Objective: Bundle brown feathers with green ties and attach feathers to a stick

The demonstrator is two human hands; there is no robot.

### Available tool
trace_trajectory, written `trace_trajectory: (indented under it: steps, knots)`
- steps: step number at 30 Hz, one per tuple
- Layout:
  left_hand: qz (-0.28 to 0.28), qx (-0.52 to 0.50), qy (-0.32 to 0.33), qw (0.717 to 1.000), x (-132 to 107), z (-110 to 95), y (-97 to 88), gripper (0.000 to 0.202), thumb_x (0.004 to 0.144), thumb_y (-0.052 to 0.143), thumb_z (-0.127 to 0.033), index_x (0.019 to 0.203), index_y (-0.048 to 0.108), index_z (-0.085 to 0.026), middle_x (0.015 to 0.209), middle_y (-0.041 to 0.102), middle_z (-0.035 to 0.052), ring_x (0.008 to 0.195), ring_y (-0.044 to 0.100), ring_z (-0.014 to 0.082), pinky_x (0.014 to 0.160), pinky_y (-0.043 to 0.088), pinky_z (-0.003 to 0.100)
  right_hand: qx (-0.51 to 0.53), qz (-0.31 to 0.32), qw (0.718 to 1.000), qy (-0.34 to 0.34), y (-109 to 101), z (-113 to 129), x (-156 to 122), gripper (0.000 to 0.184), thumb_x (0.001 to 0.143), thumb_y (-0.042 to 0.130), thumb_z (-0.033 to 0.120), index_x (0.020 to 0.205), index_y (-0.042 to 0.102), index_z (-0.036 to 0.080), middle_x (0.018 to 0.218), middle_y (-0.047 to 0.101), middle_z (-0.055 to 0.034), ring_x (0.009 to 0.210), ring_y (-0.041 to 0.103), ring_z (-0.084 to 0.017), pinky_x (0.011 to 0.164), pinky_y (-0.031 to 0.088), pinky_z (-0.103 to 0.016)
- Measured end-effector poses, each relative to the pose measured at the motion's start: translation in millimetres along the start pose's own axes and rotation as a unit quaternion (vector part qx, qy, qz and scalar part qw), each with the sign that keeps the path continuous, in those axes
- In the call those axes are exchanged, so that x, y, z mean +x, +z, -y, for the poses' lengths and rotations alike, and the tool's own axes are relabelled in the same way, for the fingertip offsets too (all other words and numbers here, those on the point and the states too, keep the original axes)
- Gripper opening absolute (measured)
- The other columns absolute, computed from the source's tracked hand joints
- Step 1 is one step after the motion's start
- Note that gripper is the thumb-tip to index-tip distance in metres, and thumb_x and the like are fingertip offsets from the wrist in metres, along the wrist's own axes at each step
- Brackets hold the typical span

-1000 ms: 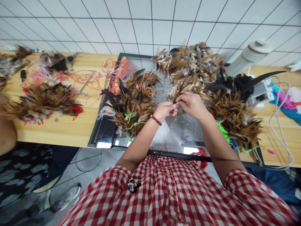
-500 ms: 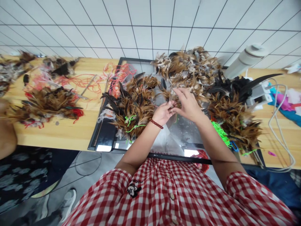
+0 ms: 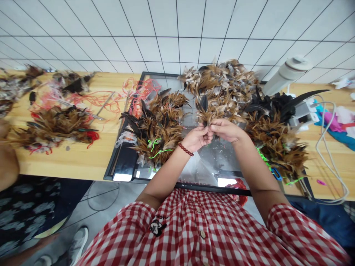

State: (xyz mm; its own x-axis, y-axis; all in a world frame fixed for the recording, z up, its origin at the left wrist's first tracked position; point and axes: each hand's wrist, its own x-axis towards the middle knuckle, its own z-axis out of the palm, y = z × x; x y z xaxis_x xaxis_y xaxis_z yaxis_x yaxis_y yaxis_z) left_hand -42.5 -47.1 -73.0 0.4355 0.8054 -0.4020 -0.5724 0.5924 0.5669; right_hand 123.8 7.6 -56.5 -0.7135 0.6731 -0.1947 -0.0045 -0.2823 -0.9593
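My left hand pinches the lower end of a small bunch of feathers, brown with a dark tip pointing away from me. My right hand meets it there, thumb and fingers closed on the same base. The quill ends are hidden by my fingers. Both hands are above a black-framed glass sheet. Left of them lies a pile of brown and black feathers with bright green ties. Behind them is a larger heap of loose brown and whitish feathers.
More feathers lie right, near green string and blue-handled scissors. A white bottle, power strip and white cable stand behind. A phone and pink strings lie left, beside another person's arm.
My right hand has come down and its raised fingers have closed at the base of the feather bunch. The bunch now stands more upright and to the right. The camera view has tilted slightly.
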Motion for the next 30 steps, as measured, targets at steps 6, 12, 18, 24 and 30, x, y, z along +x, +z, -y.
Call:
trace_trajectory:
  steps: [6,12,18,24,30]
  knots:
    - [0.008,0.022,0.007,1.000,-1,1,0.9,0.018,0.094,0.073,-0.023,0.081,0.071,-0.011,0.069,0.069,0.0018,0.060,0.066,0.0094,0.064,0.052,0.023,0.041,-0.134,0.990,0.002,4,-3,6,0.055,0.050,0.101,0.058,0.063,0.067,0.016,0.055,0.065,0.0013,0.047,0.058,-0.010,0.049,0.050,-0.023]
    - [-0.048,0.081,0.046,0.994,3,5,4.3,0.015,0.095,0.072,-0.022,0.085,0.073,-0.011,0.080,0.077,0.0052,0.070,0.072,0.0118,0.077,0.055,0.028,-0.071,-0.203,0.976,-0.035,-3,-7,9,0.057,0.049,0.100,0.058,0.055,0.060,0.018,0.052,0.060,0.0015,0.047,0.050,-0.009,0.047,0.039,-0.024]
    - [-0.107,0.048,0.077,0.990,3,4,6.8,0.016,0.095,0.071,-0.020,0.080,0.070,-0.013,0.069,0.072,0.0021,0.066,0.068,0.0109,0.082,0.054,0.029,-0.131,-0.201,0.963,-0.125,-5,-14,12,0.060,0.059,0.091,0.070,0.082,0.067,0.020,0.079,0.069,-0.0027,0.074,0.064,-0.017,0.068,0.055,-0.030]
    - [-0.125,-0.036,0.085,0.988,4,2,6.7,0.015,0.094,0.072,-0.020,0.080,0.068,-0.014,0.078,0.070,-0.0012,0.067,0.061,0.0060,0.092,0.052,0.028,-0.448,-0.166,0.847,-0.233,-3,-10,5,0.089,0.077,0.077,0.076,0.149,0.056,0.027,0.152,0.054,-0.0179,0.134,0.058,-0.035,0.106,0.055,-0.053]
    - [-0.109,-0.050,0.122,0.985,5,1,3.1,0.018,0.097,0.066,-0.019,0.080,0.067,-0.015,0.078,0.069,-0.0010,0.073,0.063,0.0072,0.084,0.052,0.023,-0.552,-0.209,0.764,-0.261,-4,-13,4,0.085,0.090,0.060,0.077,0.157,0.050,0.026,0.151,0.055,-0.0179,0.142,0.052,-0.039,0.116,0.047,-0.059]
